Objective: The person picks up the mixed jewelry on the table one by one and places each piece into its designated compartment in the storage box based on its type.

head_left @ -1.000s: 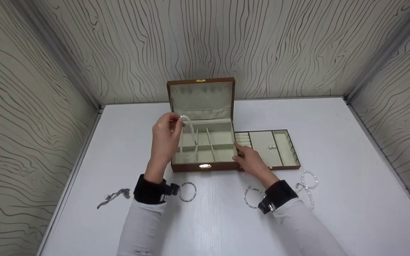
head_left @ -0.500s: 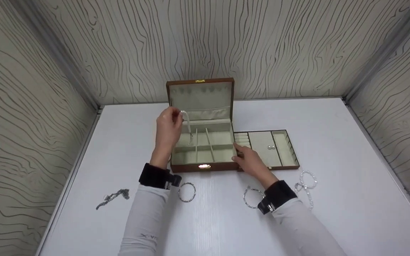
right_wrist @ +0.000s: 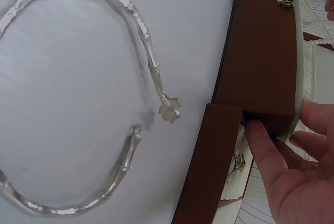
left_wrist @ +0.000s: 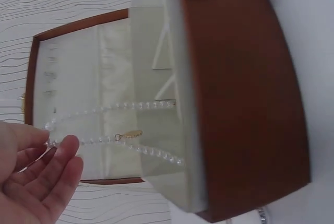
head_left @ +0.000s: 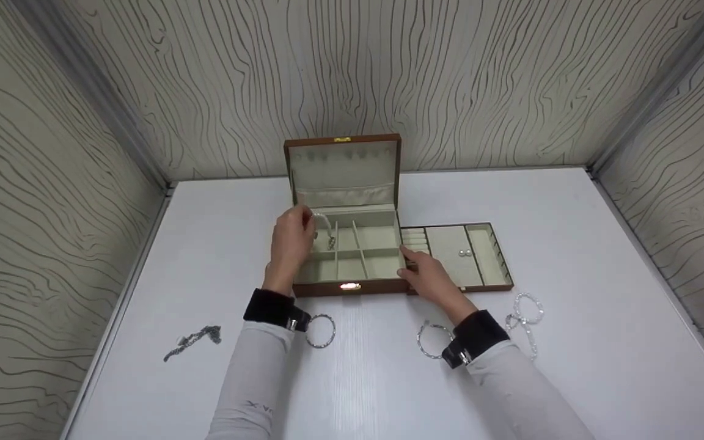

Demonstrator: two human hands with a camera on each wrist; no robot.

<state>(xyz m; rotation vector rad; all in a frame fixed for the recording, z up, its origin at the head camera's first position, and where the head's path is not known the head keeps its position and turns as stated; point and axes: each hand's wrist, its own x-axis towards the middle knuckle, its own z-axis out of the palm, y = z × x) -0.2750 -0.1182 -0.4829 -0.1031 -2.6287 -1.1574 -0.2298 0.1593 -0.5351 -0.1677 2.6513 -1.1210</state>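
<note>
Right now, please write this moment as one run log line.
left hand: pinches pearl strand over jewelry box | right hand: grips box's right side | lid: open | drawer: out

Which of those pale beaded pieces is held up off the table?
The pearl strand with the gold pendant: the left hand pinches it over the open box. The other pale beads lie on the table, near the drawer.

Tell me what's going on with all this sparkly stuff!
Somebody's left hand is pinching a pearly string that dangles at the back-left compartment of an open jewelry box. You can't tell if it touches the bottom. Their right hand holds the box's right side, where the drawer sticks out. Two silvery bangles lie on the white table in front.
</note>
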